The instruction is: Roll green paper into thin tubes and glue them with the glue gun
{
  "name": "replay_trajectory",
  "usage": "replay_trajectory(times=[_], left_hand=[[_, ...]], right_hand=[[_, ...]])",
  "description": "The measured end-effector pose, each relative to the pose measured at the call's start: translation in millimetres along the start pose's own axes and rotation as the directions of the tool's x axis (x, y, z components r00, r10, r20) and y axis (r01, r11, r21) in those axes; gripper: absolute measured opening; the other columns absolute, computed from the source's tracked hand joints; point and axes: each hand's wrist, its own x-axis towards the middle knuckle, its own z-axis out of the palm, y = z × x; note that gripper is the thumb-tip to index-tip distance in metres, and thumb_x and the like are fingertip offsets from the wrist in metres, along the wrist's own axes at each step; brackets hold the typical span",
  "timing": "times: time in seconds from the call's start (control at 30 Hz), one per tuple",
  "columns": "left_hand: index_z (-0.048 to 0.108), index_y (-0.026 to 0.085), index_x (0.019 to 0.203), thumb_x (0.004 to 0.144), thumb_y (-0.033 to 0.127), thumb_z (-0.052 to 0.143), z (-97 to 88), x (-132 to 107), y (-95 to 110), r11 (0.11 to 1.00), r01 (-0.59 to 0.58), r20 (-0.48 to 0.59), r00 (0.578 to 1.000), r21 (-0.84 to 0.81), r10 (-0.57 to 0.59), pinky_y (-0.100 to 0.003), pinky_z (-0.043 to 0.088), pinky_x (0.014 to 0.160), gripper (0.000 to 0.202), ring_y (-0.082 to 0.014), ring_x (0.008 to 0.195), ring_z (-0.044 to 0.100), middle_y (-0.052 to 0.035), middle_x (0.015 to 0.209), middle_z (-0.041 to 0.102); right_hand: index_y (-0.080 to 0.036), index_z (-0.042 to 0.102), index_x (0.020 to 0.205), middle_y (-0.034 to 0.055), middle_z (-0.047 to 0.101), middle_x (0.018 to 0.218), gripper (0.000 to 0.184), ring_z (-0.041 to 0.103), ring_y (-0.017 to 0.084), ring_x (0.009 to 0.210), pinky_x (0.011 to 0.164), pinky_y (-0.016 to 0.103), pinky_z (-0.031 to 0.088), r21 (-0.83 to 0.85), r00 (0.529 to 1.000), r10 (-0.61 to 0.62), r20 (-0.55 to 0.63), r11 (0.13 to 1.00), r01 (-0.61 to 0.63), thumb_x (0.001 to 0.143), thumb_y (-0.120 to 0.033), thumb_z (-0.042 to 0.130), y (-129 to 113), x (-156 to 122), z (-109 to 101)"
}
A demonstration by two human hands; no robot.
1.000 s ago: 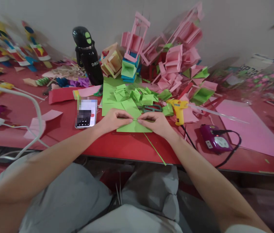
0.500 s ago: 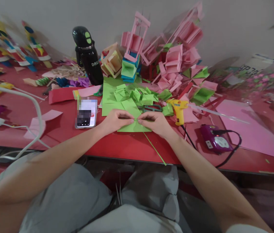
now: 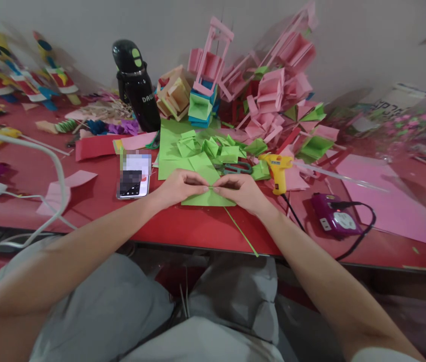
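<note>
My left hand and my right hand meet over a green paper sheet lying near the front edge of the red table. Both hands have curled fingers pinching a fold in this sheet, fingertips almost touching at its middle. Behind the sheet lie more green sheets and several small folded green pieces. Green-handled scissors rest just beyond my right hand. A thin green paper strip trails off the table's front edge.
A phone lies left of my left hand. A yellow glue gun and a purple power strip sit to the right, with a pink sheet beyond. A black bottle and piled pink paper models stand at the back.
My hands hold nearly the same pinch on the green sheet. A blurred arm that showed at the right edge half a second ago has mostly gone.
</note>
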Motion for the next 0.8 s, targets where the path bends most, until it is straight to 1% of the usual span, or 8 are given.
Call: replay_trajectory(times=[0.13,0.27,0.33,0.4,0.53,0.67,0.8], left_hand=[[0.077,0.016,0.086,0.068,0.036,0.084,-1.2,-0.4,2.5,1.0,0.026,0.014,1.0,-0.011,-0.025,-0.027,0.049,0.068,0.028,-0.0164,0.077,0.067,-0.0055,0.084,0.077],[0.078,0.018,0.092,0.068,0.036,0.084,-4.1,-0.4,4.2,0.997,0.082,0.066,0.994,-0.008,-0.081,-0.029,0.051,0.075,0.03,-0.0187,0.085,0.069,-0.0064,0.092,0.078],[0.079,0.019,0.095,0.069,0.036,0.085,-5.5,-0.6,5.5,0.994,0.109,0.091,0.99,0.008,-0.109,-0.03,0.052,0.079,0.032,-0.0195,0.089,0.07,-0.0066,0.096,0.078],[0.079,0.019,0.094,0.07,0.036,0.084,-6.1,-1.3,7.7,0.992,0.12,0.099,0.987,0.048,-0.124,-0.031,0.052,0.081,0.03,-0.02,0.089,0.07,-0.0067,0.095,0.078],[0.08,0.018,0.088,0.072,0.035,0.082,-4.7,-3.3,13.0,0.992,0.077,0.081,0.993,0.1,-0.085,-0.03,0.053,0.076,0.024,-0.0195,0.083,0.07,-0.0063,0.088,0.078],[0.08,0.016,0.089,0.076,0.033,0.079,-2.4,-5.1,15.8,0.991,0.007,0.054,0.998,0.137,-0.015,-0.027,0.052,0.069,0.021,-0.0178,0.077,0.069,-0.006,0.085,0.078],[0.08,0.017,0.094,0.08,0.033,0.075,-2.1,-5.7,14.6,0.985,-0.015,0.075,0.997,0.173,0.002,-0.025,0.049,0.062,0.022,-0.0159,0.071,0.067,-0.005,0.082,0.077]], right_hand=[[-0.016,0.075,0.081,0.0018,0.07,0.072,0.024,0.058,0.012,0.063,0.059,0.025,0.044,0.005,1.0,0.006,0.002,1.0,-0.006,0.07,-0.038,0.08,0.7,-0.5,0.3],[-0.017,0.076,0.081,0.0019,0.07,0.072,0.024,0.06,0.013,0.064,0.06,0.026,0.046,-0.002,1.0,0.019,0.004,1.0,-0.019,0.07,-0.038,0.08,0.5,-0.7,0.7],[-0.017,0.076,0.081,0.0024,0.071,0.073,0.025,0.062,0.014,0.066,0.061,0.026,0.047,-0.012,1.0,0.021,0.014,1.0,-0.021,0.071,-0.04,0.08,0.3,-1.0,0.6],[-0.017,0.076,0.082,0.0031,0.072,0.075,0.026,0.063,0.015,0.067,0.062,0.027,0.048,-0.021,0.999,0.022,0.024,1.0,-0.021,0.072,-0.041,0.079,0.0,-1.4,0.4],[-0.017,0.076,0.083,0.0032,0.072,0.076,0.026,0.064,0.015,0.068,0.063,0.027,0.049,-0.015,1.0,0.016,0.022,1.0,-0.016,0.072,-0.041,0.079,-1.5,-1.9,0.5],[-0.018,0.077,0.085,0.0042,0.074,0.081,0.027,0.066,0.016,0.073,0.067,0.028,0.051,-0.024,1.0,0.027,0.007,0.999,-0.027,0.072,-0.041,0.08,-5.4,-2.2,1.1],[-0.017,0.078,0.083,0.0044,0.074,0.078,0.028,0.066,0.016,0.071,0.064,0.028,0.05,-0.033,0.999,0.051,0.015,0.998,-0.05,0.074,-0.043,0.079,-6.7,-2.4,1.7]])
